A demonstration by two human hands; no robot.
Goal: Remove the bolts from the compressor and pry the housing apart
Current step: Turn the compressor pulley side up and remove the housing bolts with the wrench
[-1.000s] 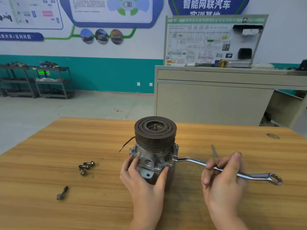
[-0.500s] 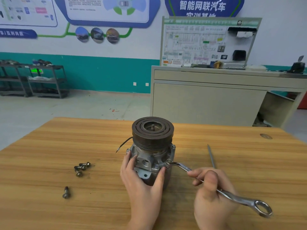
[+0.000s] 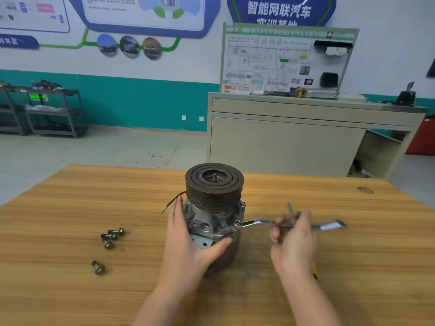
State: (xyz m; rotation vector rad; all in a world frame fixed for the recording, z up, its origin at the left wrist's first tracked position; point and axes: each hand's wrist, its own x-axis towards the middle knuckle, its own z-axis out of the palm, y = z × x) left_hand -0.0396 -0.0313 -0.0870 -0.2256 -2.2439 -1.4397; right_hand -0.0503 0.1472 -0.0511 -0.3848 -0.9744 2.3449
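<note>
The compressor (image 3: 213, 208) stands upright in the middle of the wooden table (image 3: 70, 208), dark pulley on top, silver housing below. My left hand (image 3: 188, 241) holds the housing from the front, fingers on its left side and thumb on the right. A silver ring wrench (image 3: 259, 223) sits on a bolt (image 3: 237, 224) at the housing's right front corner and points right. My right hand (image 3: 293, 241) grips the wrench handle; the hand and the far end of the wrench are blurred. Several removed bolts (image 3: 113, 236) lie on the table to the left, one more bolt (image 3: 98, 267) nearer me.
A thin grey tool (image 3: 290, 208) lies on the table behind my right hand. A short black wire (image 3: 171, 203) sticks out left of the compressor. Past the table stand a beige cabinet (image 3: 282, 142) with a display board and metal shelves (image 3: 47, 111) at the far left.
My right hand swung the wrench handle towards me and then back out to the right. My left hand stayed on the housing. The loose bolts did not move.
</note>
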